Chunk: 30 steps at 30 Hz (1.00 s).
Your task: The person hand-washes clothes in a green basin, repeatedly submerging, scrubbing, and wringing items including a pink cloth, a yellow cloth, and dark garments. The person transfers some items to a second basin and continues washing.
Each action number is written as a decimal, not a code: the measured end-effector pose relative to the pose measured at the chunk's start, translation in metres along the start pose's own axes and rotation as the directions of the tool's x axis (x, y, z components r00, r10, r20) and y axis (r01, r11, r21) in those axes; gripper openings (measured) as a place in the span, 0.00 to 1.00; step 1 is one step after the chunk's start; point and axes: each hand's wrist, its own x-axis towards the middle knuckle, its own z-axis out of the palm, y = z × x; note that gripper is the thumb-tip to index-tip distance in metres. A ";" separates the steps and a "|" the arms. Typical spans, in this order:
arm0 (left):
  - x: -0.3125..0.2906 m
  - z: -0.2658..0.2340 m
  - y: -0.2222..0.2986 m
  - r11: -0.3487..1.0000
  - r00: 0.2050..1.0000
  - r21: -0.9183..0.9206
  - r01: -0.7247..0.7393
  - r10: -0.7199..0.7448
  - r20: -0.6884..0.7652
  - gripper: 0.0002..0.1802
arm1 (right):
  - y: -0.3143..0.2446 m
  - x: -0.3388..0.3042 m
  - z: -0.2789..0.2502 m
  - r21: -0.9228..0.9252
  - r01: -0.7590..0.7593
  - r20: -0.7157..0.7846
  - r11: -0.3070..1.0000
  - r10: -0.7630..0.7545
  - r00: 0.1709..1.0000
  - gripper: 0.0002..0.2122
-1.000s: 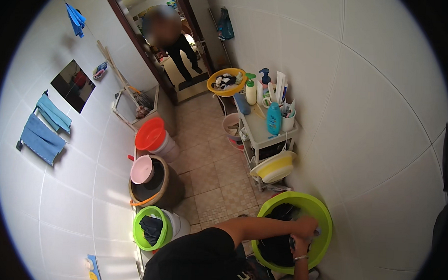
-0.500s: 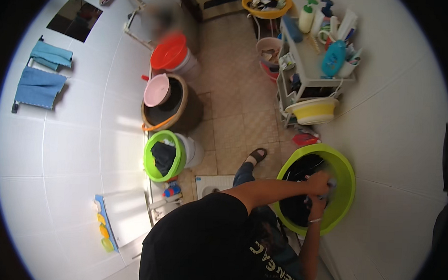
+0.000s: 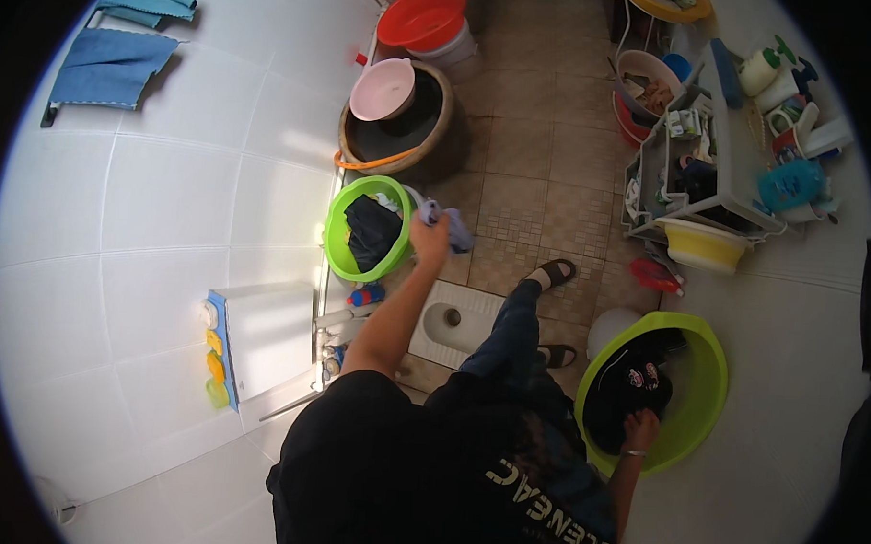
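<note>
My left hand (image 3: 429,241) is closed round a small lavender-grey cloth (image 3: 462,238), which hangs from both sides of the fist. It is beside the rim of a smaller green basin (image 3: 331,241), where a dark garment (image 3: 373,233) lies with some pale cloth. Away to the right, my right hand (image 3: 642,430) reaches down into a large lime-green basin (image 3: 707,401). Its fingers are curled on a black garment (image 3: 618,403) with a pale and pink print; the fingertips are partly lost against the dark cloth.
A squat toilet (image 3: 445,320) is set in the tiled floor between the basins. Beyond the small basin stands a brown vat (image 3: 438,143) with a pink bowl (image 3: 382,90) on it. At the right are a bottle-laden shelf (image 3: 737,158) and a yellow-and-white basin (image 3: 705,246).
Both hands were together over the large basin with the grey cloth. My left hand has carried it left to the small basin; my right hand has lowered onto the black garment. The view has shifted.
</note>
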 end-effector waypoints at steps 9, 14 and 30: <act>0.122 -0.130 -0.142 0.772 0.971 0.610 -0.177 0.035 0.236 0.31 | 0.011 0.032 -0.002 -0.157 0.032 0.011 0.987 -0.030 0.999 0.06; 0.103 -0.059 -0.194 0.846 0.769 0.516 -0.131 -0.242 0.592 0.19 | 0.020 0.040 -0.006 -0.079 -0.009 0.012 0.997 0.010 1.000 0.10; -0.235 0.118 0.207 0.721 -0.071 -0.630 -0.289 0.640 0.765 0.10 | -0.081 -0.015 0.062 -0.751 0.310 0.133 0.583 -0.327 0.936 0.18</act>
